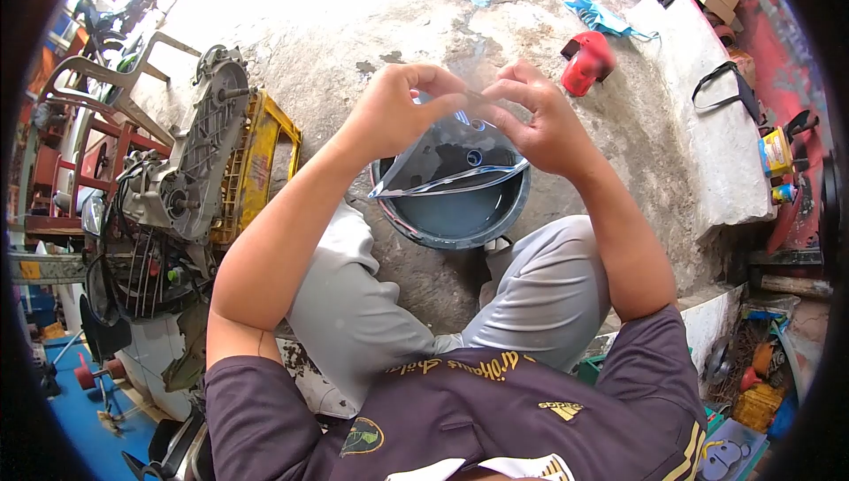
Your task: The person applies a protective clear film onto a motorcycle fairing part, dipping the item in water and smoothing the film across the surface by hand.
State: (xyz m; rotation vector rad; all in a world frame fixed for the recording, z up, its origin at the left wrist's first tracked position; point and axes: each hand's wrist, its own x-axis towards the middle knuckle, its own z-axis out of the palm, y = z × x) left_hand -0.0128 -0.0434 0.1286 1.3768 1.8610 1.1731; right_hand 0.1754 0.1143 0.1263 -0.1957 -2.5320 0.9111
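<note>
One dark sheet (438, 152), pale edge (453, 187), blue ring (474, 157), left hand (400, 108) and right hand (541, 120) curled, whether pinching unclear

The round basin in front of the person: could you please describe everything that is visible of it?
The basin is round, dark grey and looks like plastic. It sits upright on the concrete floor, holding cloudy water. A dark panel with white-and-blue edging covers its far part from view; whether they touch is unclear. Most of its far rim is hidden.
</note>
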